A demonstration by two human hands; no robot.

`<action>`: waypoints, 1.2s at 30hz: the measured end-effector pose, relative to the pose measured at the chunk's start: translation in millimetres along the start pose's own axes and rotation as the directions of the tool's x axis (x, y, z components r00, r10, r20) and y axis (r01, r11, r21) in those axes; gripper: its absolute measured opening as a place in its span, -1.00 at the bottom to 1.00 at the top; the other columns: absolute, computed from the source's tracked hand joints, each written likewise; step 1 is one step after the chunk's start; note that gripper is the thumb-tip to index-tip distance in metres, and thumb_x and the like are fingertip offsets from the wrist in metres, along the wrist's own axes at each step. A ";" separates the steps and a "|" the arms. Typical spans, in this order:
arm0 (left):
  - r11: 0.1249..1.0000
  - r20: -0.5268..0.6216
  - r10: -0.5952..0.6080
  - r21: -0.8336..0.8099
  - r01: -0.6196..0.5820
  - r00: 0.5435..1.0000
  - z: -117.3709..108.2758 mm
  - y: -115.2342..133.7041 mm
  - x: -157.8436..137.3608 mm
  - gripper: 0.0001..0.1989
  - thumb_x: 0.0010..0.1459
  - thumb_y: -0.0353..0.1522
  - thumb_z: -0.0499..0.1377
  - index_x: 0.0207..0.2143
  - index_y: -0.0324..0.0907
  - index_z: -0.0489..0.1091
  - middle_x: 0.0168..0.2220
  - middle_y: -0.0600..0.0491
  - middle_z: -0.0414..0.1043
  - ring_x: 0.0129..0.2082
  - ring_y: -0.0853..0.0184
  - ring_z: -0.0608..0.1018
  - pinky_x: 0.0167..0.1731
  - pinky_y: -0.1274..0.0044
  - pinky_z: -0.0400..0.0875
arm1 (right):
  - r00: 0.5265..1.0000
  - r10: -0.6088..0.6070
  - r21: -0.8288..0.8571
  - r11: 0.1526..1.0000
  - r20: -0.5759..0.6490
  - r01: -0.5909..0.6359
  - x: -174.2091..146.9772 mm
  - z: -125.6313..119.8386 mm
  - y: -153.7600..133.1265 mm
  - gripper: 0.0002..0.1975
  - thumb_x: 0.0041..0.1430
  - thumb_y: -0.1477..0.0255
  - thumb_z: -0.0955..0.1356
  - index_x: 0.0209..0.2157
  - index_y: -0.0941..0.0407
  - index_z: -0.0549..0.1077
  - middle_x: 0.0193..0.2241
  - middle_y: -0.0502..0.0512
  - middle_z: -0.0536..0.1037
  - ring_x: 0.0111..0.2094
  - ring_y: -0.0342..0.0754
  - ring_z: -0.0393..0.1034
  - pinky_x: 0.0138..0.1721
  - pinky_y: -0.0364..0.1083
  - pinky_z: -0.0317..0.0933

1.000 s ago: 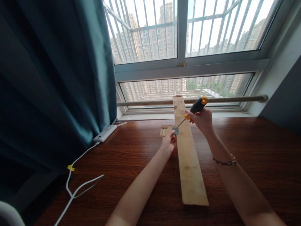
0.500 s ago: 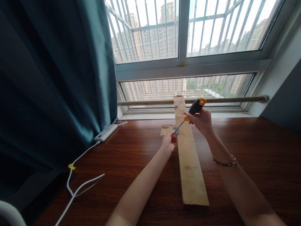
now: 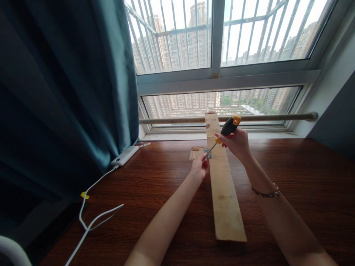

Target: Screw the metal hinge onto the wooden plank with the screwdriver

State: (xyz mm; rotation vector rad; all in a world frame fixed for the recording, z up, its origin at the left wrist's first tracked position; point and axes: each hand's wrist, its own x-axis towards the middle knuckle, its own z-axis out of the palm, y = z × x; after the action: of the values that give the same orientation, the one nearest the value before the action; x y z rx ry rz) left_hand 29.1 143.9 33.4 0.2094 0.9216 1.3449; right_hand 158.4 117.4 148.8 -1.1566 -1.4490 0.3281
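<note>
1. At the far left hung a dark blue-green curtain [image 3: 111, 81], its lower edge near the tabletop.
2. A white cable [image 3: 80, 214] ran past a small yellow tag [image 3: 84, 195] and up to a white oblong device [image 3: 124, 156], which lay on the brown tabletop [image 3: 155, 192] beside the curtain.
3. A short wooden piece [image 3: 193, 153] lay on the tabletop, just left of a longer board.
4. The left hand [image 3: 199, 167] had its fingers bent at the near edge of that short piece, fingertips at the hinge; whether they pinched anything could not be told.
5. The metal hinge [image 3: 210, 156] lay across the join between the short piece and the long board [image 3: 226, 199], which pointed toward the window [image 3: 216, 79].
6. A black-and-yellow screwdriver [image 3: 229, 126] slanted over the long board, its tip down at the hinge beside the left fingertips.
7. The right hand [image 3: 239, 143] was closed around the screwdriver's handle, above the board's right edge.
8. A braided bracelet [image 3: 266, 193] circled the right forearm.
</note>
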 end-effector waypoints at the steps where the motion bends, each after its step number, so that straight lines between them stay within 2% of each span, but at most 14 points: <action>1: 1.000 0.002 -0.001 0.002 0.001 1.000 -0.2 -0.2 0.2 -0.97 -0.06 -0.55 0.20 -0.49 -0.32 0.39 -0.62 0.09 0.40 -0.72 0.55 0.34 -0.75 0.71 0.14 | 1.000 -0.003 -0.005 1.000 0.000 0.003 -0.1 0.0 -0.1 -0.69 -0.18 0.19 0.41 -0.57 0.16 0.35 -0.68 0.05 0.48 -0.73 -0.06 0.37 -0.74 -0.17 0.24; 10: 1.000 -0.018 0.009 0.016 -0.009 1.000 1.2 1.3 -3.7 -0.95 -0.10 -0.55 0.21 -0.51 -0.31 0.38 -0.62 0.09 0.39 -0.73 0.56 0.32 -0.75 0.71 0.11 | 0.999 -0.046 -0.058 0.997 -0.003 0.046 -0.7 -1.8 -3.7 -0.74 -0.15 0.23 0.40 -0.58 0.14 0.36 -0.68 0.02 0.48 -0.72 -0.06 0.38 -0.65 -0.14 0.25; 13: 1.000 -0.034 -0.020 0.013 0.021 0.999 1.2 2.9 -5.1 -0.95 -0.11 -0.53 0.21 -0.52 -0.29 0.38 -0.63 0.11 0.37 -0.74 0.56 0.31 -0.75 0.70 0.13 | 0.997 -0.072 -0.078 0.994 0.041 0.075 -2.1 -1.2 -7.2 -0.78 -0.14 0.28 0.39 -0.55 0.15 0.41 -0.73 0.00 0.45 -0.72 -0.06 0.37 -0.60 -0.13 0.27; 16: 0.999 -0.038 -0.031 0.012 0.031 0.999 0.5 4.0 -5.0 -0.95 -0.12 -0.52 0.21 -0.52 -0.28 0.37 -0.65 0.14 0.34 -0.75 0.57 0.29 -0.74 0.70 0.14 | 0.993 -0.075 -0.051 0.995 0.095 0.081 -4.9 -0.1 -12.5 -0.83 -0.10 0.33 0.37 -0.51 0.16 0.45 -0.74 -0.01 0.45 -0.75 -0.09 0.34 -0.61 -0.14 0.25; 21: 0.999 -0.061 -0.034 0.037 0.036 0.998 -0.3 4.3 -3.8 -0.91 -0.15 -0.52 0.21 -0.49 -0.28 0.37 -0.64 0.14 0.34 -0.76 0.57 0.28 -0.75 0.71 0.14 | 0.992 -0.070 -0.031 0.997 0.102 0.073 -8.1 0.9 -17.9 -0.89 -0.10 0.39 0.35 -0.52 0.16 0.44 -0.71 -0.01 0.46 -0.76 -0.12 0.32 -0.64 -0.17 0.22; 26: 0.998 -0.079 -0.031 0.049 0.035 0.996 -0.2 3.3 -2.6 -0.92 -0.13 -0.52 0.20 -0.49 -0.28 0.36 -0.65 0.13 0.33 -0.76 0.56 0.28 -0.75 0.70 0.14 | 0.997 -0.064 -0.070 0.995 0.050 0.068 -6.9 4.4 -10.2 -0.80 -0.11 0.29 0.38 -0.52 0.13 0.38 -0.65 0.01 0.49 -0.74 -0.13 0.30 -0.64 -0.15 0.19; 31: 0.998 -0.076 -0.020 0.053 0.024 0.997 0.8 3.0 -4.5 -0.93 -0.12 -0.52 0.21 -0.48 -0.29 0.37 -0.64 0.13 0.35 -0.76 0.56 0.29 -0.75 0.71 0.13 | 0.988 -0.114 -0.172 0.980 -0.104 0.095 -7.3 11.5 -2.1 -0.64 -0.21 0.15 0.43 -0.46 0.10 0.33 -0.61 0.02 0.50 -0.63 -0.06 0.34 -0.56 -0.11 0.23; 33: 0.998 -0.072 -0.019 0.054 0.023 0.997 1.1 3.3 -5.4 -0.93 -0.12 -0.53 0.20 -0.48 -0.29 0.37 -0.64 0.12 0.35 -0.76 0.56 0.29 -0.76 0.71 0.12 | 0.992 -0.085 -0.094 0.993 -0.097 0.076 -7.9 13.7 -1.8 -0.63 -0.18 0.16 0.42 -0.40 0.11 0.31 -0.53 0.04 0.53 -0.65 -0.10 0.32 -0.61 -0.13 0.22; 36: 0.998 -0.079 -0.015 0.058 0.019 0.997 1.1 3.6 -6.1 -0.92 -0.11 -0.53 0.21 -0.47 -0.29 0.37 -0.64 0.11 0.36 -0.75 0.56 0.29 -0.75 0.71 0.12 | 1.000 -0.013 0.118 0.993 0.006 0.012 -7.2 13.5 -2.9 -0.61 -0.13 0.21 0.40 -0.30 0.11 0.26 -0.40 0.06 0.55 -0.69 -0.16 0.31 -0.71 -0.17 0.19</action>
State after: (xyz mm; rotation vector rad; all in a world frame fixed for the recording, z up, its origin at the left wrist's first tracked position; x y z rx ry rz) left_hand 27.6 139.8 39.1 0.1946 1.0277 1.3191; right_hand 144.0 115.9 143.2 -1.0515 -1.4235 0.4037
